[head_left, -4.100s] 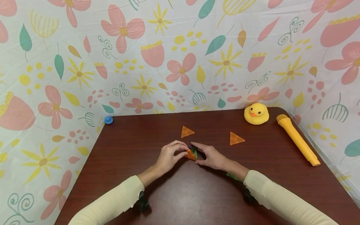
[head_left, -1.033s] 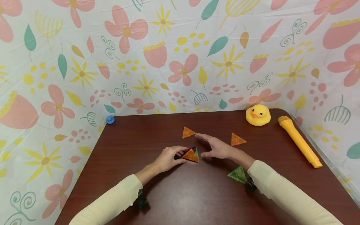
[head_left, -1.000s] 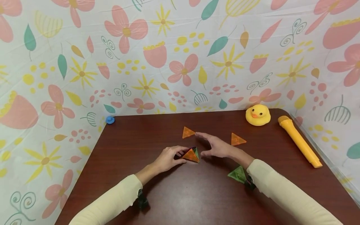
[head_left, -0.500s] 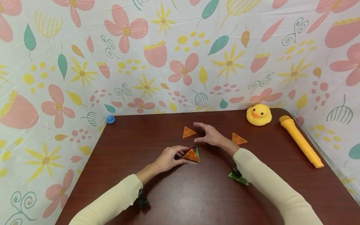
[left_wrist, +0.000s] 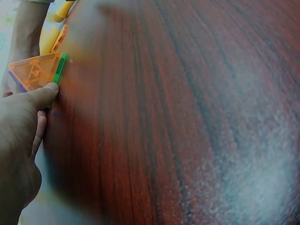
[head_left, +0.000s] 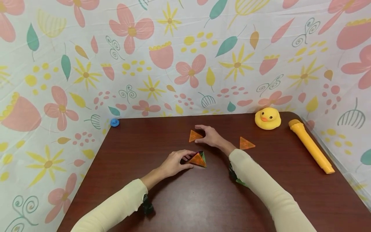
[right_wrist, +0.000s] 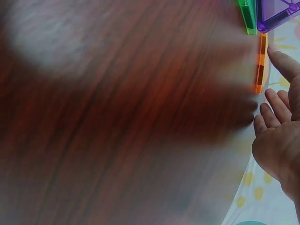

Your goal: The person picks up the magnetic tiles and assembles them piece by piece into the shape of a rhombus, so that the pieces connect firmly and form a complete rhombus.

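My left hand [head_left: 172, 163] holds a small pyramid of translucent triangular magnetic tiles [head_left: 198, 159] at its left side, standing on the table. In the left wrist view, the thumb presses near the lower corner of its orange face [left_wrist: 38, 70]; green and purple edges show beside it. Farther back, my right hand [head_left: 213, 137] spreads thumb and fingers around a loose orange triangular tile [head_left: 193, 135] lying flat. Its thumb tip overlaps that tile in the head view; contact cannot be told. In the right wrist view, the loose orange tile [right_wrist: 261, 61] appears edge-on beside the fingers.
Another orange triangular tile [head_left: 246, 143] lies to the right. A green tile [head_left: 241, 183] is mostly hidden under the right forearm. A yellow rubber duck [head_left: 268, 118], a yellow toy microphone [head_left: 311, 146] and a small blue duck [head_left: 114, 122] stand near the table edges.
My right hand has left the pyramid and moved back and left to the loose orange tile. My left hand stays at the pyramid. The right forearm now covers most of the green tile.
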Tool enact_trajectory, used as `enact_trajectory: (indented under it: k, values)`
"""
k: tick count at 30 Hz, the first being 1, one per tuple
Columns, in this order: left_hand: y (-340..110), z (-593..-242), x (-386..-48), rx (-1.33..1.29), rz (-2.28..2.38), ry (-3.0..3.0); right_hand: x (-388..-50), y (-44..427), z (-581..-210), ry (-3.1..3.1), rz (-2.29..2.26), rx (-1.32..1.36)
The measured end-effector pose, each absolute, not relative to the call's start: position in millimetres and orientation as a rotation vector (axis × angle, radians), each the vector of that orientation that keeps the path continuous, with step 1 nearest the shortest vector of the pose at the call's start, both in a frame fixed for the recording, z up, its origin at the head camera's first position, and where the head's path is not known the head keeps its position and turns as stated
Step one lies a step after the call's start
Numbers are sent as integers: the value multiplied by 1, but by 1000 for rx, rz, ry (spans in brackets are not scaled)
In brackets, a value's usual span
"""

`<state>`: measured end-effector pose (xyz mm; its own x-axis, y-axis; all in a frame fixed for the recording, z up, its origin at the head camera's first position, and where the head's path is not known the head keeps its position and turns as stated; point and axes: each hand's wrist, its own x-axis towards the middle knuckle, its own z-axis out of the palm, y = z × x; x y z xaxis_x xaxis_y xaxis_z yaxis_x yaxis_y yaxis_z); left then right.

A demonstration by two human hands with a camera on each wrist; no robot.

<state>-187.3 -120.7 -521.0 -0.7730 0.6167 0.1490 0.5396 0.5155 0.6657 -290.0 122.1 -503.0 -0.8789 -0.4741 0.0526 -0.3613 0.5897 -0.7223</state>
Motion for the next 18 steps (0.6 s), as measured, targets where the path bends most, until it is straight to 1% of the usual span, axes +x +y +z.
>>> enact_trajectory:
  k: [8,18]
  values:
    - [-120,-522,-188,1022,1082,2658,-298,113,-505,2682,-1145,-686]
    - [-121,-523,-188,1020,1092,2649,-298,104,-507,2674,-1131,-694]
